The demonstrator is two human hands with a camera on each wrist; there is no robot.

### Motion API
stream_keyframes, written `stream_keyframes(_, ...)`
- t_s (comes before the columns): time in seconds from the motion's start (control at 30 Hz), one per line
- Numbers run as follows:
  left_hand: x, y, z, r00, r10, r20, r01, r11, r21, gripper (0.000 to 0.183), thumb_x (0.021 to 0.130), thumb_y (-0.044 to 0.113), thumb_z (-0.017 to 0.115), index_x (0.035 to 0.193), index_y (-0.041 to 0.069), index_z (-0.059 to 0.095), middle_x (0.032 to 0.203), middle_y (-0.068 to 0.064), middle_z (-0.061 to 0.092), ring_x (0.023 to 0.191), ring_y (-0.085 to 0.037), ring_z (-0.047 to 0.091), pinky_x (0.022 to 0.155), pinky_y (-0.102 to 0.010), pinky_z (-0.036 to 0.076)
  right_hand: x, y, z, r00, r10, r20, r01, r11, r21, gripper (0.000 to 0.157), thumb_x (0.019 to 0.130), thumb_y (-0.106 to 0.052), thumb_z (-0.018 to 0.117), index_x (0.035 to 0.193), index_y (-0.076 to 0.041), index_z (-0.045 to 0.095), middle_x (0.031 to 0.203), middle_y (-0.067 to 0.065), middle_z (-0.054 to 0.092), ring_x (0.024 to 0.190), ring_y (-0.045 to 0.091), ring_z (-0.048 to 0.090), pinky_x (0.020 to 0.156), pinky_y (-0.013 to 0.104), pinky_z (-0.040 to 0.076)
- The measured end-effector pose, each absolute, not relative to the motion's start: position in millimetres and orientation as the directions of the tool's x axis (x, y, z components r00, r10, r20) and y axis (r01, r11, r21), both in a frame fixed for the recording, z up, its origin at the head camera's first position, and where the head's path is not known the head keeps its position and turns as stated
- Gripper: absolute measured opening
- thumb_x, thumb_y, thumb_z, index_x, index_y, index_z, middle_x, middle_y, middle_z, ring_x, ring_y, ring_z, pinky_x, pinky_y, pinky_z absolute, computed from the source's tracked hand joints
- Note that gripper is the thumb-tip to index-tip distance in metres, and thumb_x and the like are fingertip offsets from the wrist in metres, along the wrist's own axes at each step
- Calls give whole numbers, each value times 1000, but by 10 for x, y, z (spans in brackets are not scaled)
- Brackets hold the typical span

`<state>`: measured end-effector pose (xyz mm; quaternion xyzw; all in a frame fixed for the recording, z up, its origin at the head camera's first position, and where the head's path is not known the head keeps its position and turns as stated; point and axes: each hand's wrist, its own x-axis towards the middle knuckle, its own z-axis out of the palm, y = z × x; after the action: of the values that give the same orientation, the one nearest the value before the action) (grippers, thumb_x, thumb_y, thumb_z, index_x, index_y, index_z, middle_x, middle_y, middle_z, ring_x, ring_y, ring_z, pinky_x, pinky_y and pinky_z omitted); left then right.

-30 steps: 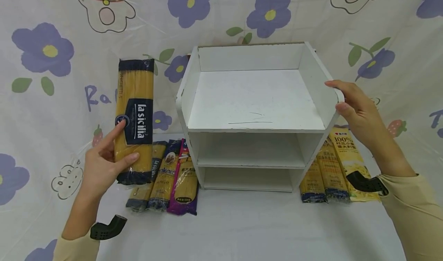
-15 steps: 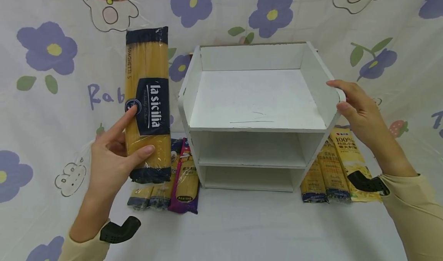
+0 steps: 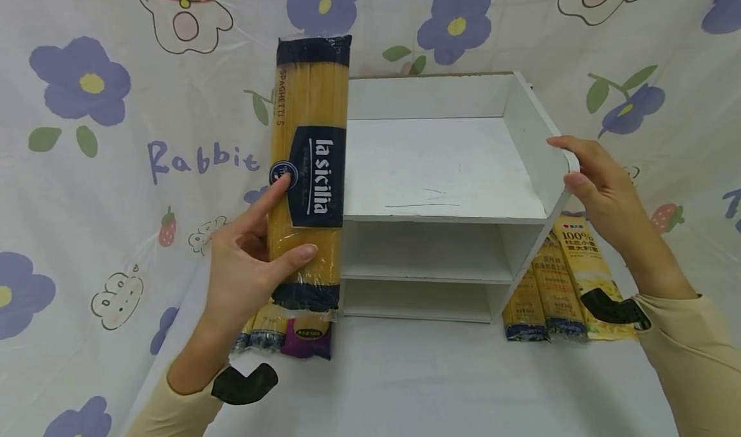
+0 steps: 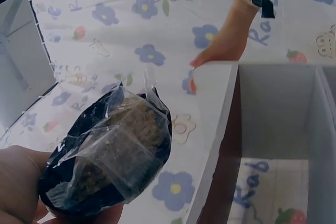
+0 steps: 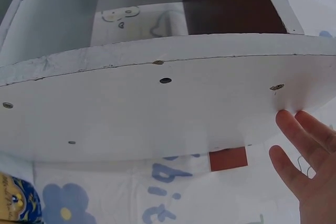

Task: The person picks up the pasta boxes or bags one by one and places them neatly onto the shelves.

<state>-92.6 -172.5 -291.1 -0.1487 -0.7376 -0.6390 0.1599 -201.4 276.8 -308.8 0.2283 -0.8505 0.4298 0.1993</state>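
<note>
My left hand (image 3: 240, 269) grips an upright pack of spaghetti (image 3: 318, 257) near its lower end, thumb and index finger across the front. The pack has dark blue ends and a "la sicilia" label. It is held before the left side of a white three-tier shelf (image 3: 434, 160) and hides that side in the head view. In the left wrist view, the clear-wrapped end of the spaghetti pack (image 4: 121, 145) shows close up. My right hand (image 3: 608, 199) holds the upper edge of the shelf's right side panel, thumb and index finger on it; several fingertips touch the panel's outer face (image 5: 157, 114).
Beside the shelf's left foot lie pasta packs, mostly hidden, among them a purple one (image 3: 307, 347). Against the right side lean two blue-ended packs (image 3: 523, 308) and a yellow pack (image 3: 590, 263). A flower-printed cloth (image 3: 92, 199) hangs behind; a white surface (image 3: 434, 379) lies in front.
My left hand has raised the spaghetti pack and carried it right, from beside the shelf to before its left side. My right hand stays on the side panel.
</note>
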Motion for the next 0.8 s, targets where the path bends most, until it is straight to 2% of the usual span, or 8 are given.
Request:
stream_keyframes(0.13,-945,-1603,-2976,-918,48,394,396,149,906,81,79,-4,78,148,28,47,136,-12,63,105,-12,72,83,-30,60,-2023,2773,-3098,-803,-227,552,-580,516,-631,44,103,-14,49,147,-18,48,135,-24,45,107,4,45,84,7,37)
stream_keyframes(0.3,-954,-1486,-3084,-938,79,338,347,176,921,81,81,4,80,147,37,45,136,-8,63,106,-16,72,83,-30,60,-2025,2770,-3096,-801,-225,555,-581,517,-629,43,104,-17,49,147,-18,48,135,-25,46,108,3,45,84,7,37)
stream_keyframes(0.57,-951,-1409,-3293,-937,97,335,347,173,922,80,81,4,80,147,34,46,133,-11,65,102,-20,74,78,-31,61,-2021,2760,-3090,-800,-244,548,-591,477,-651,44,104,-13,46,148,-16,46,141,-18,46,117,1,48,85,6,39)
stream_keyframes(0.8,-983,-1419,-3452,-942,95,321,333,165,928,77,82,8,80,147,33,46,132,-12,65,100,-18,74,77,-30,61,-2010,2773,-3091,-810,-229,540,-573,506,-645,44,104,-15,48,148,-19,46,141,-20,45,118,-1,46,86,5,38)
